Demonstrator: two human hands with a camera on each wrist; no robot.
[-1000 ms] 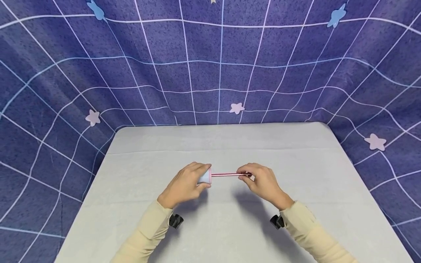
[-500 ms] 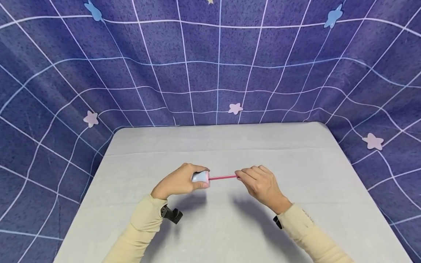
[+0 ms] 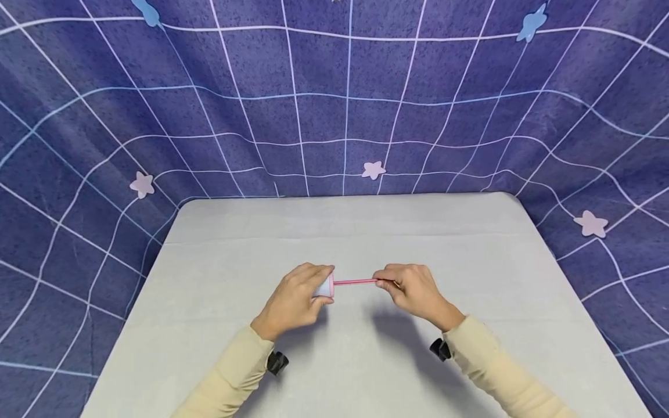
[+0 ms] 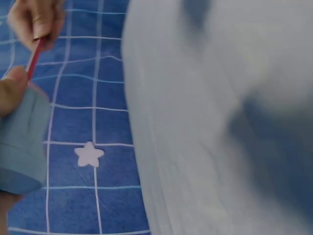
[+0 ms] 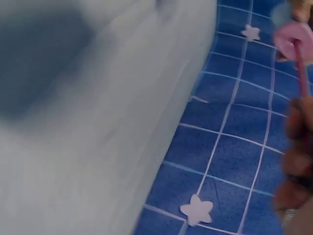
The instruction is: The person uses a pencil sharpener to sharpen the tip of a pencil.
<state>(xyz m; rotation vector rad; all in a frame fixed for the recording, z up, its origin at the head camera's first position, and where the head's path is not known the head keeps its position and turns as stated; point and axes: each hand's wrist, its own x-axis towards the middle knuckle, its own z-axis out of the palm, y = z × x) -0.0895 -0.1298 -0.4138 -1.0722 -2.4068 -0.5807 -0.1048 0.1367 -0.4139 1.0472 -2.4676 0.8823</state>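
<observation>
Above the table, my left hand (image 3: 292, 299) grips a light-blue pencil sharpener (image 3: 324, 288) with a pink end face, its fingers and thumb wrapped around the body. A thin red pencil (image 3: 355, 282) points into the pink face, where its tip is hidden. My right hand (image 3: 415, 293) pinches the pencil's other end between thumb and fingers. In the left wrist view the sharpener's blue body (image 4: 22, 142) shows at the left edge. The right wrist view shows the pencil (image 5: 301, 73) entering a hole in the pink face.
A white cloth-covered table (image 3: 355, 360) lies under both hands. Behind and beside it hangs a blue gridded curtain (image 3: 324, 122) with star shapes. A small black camera (image 3: 277, 363) sits on the left wrist, another (image 3: 441, 349) on the right.
Both hands have twisted about the pencil's line and turned back to nearly their pose of one second ago. The right fingers now hold the pencil nearer the sharpener than at first.
</observation>
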